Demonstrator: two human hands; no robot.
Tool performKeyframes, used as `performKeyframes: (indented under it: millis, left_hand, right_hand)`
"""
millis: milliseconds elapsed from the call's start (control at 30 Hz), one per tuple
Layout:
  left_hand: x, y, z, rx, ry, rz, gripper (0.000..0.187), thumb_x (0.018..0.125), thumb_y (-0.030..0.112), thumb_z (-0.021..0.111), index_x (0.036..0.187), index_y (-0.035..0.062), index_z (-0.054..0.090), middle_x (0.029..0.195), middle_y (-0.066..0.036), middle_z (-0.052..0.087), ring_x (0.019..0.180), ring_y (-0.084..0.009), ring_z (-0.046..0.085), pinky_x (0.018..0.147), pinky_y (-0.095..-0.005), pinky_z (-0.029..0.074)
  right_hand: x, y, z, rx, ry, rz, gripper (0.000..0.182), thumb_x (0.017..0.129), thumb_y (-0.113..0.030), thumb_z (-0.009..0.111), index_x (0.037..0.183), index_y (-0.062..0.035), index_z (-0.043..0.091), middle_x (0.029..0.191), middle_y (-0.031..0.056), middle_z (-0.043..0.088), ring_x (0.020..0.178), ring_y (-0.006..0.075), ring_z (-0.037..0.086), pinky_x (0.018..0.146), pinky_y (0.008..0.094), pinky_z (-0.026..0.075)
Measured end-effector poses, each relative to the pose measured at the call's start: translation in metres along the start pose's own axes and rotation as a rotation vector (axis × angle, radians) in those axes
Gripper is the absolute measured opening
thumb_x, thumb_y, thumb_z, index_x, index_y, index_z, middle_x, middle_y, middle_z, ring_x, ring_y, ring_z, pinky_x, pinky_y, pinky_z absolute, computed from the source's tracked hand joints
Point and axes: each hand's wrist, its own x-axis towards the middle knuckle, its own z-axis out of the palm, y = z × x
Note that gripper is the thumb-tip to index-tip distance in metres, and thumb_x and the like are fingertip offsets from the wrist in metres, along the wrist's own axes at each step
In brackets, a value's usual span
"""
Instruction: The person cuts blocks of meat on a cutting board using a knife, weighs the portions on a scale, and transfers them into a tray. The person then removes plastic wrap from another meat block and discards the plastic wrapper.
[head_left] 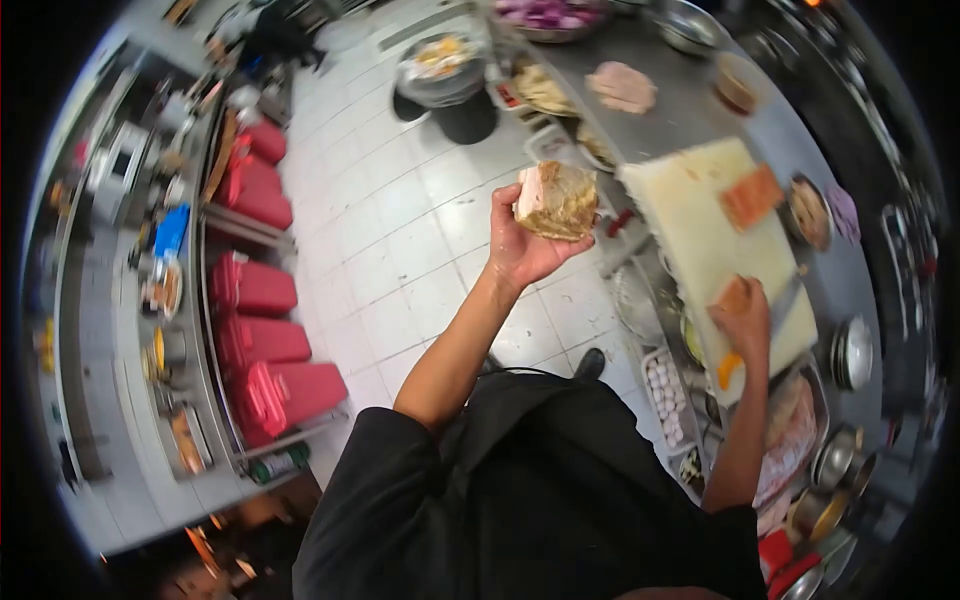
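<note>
My left hand (520,240) is raised over the floor, gripping a thick block of meat (560,203) with a pale pink cut side and a yellowish-brown outer face. Over the white cutting board (690,195), my right hand (745,320) is closed around a small orange-brown piece of meat (732,296). A grey blade (788,302) lies on the board beside that hand. The yellow-orange object (730,371) near my right wrist looks like its handle, though the wrist hides the join. Farther up the board rests a flat orange-brown slab (752,197).
A flat pink piece of meat (621,87) lies on the steel counter (690,110). Eggs (665,395) and a tray of meat (790,430) stand near my right arm. A lined bin (440,75) is on the tiled floor; red bins (265,340) line the left side.
</note>
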Motion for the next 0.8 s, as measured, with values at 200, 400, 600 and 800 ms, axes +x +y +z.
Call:
performKeyframes:
  millis: [200,400,600,800]
  left_hand:
    - [-0.147,0.107,-0.006,0.356,0.188,0.222,0.073,0.077,0.044,0.062,0.136,0.0077,0.041,0.129,-0.017,0.047,0.108,-0.0323,0.053,0.088,-0.0464,0.05]
    - [-0.275,0.156,-0.061,0.792,0.969,0.307,0.072,0.071,0.017,0.076,0.131,0.0067,0.039,0.112,-0.011,0.054,0.1,-0.0216,0.057,0.079,-0.0371,0.054]
    - [-0.388,0.183,-0.071,0.761,1.224,0.518,0.085,0.068,0.025,0.076,0.137,0.001,0.033,0.118,-0.016,0.052,0.104,-0.0218,0.056,0.082,-0.0331,0.05]
    - [-0.465,0.235,-0.087,0.732,1.559,0.752,0.085,0.068,0.022,0.076,0.137,0.0007,0.032,0.117,-0.017,0.052,0.104,-0.0222,0.056,0.083,-0.0318,0.05]
  right_hand:
    - [-0.013,-0.081,0.056,0.426,0.043,0.009,0.067,0.068,-0.015,0.077,0.126,-0.0041,0.045,0.118,0.011,0.053,0.104,0.0232,0.055,0.088,0.0338,0.047]
    - [0.015,-0.117,0.221,0.735,-0.377,-0.004,0.072,0.071,-0.014,0.078,0.131,-0.0069,0.04,0.122,0.0073,0.051,0.111,0.0225,0.052,0.094,0.036,0.045]
    - [-0.011,-0.228,0.348,0.461,-0.72,0.178,0.063,0.068,-0.009,0.074,0.122,-0.0098,0.042,0.107,0.0118,0.057,0.087,0.0266,0.062,0.064,0.04,0.054]
    - [-0.009,-0.352,0.44,0.192,-0.789,0.052,0.068,0.064,-0.014,0.075,0.121,-0.0073,0.039,0.104,0.0133,0.056,0.082,0.0263,0.062,0.062,0.0388,0.054]
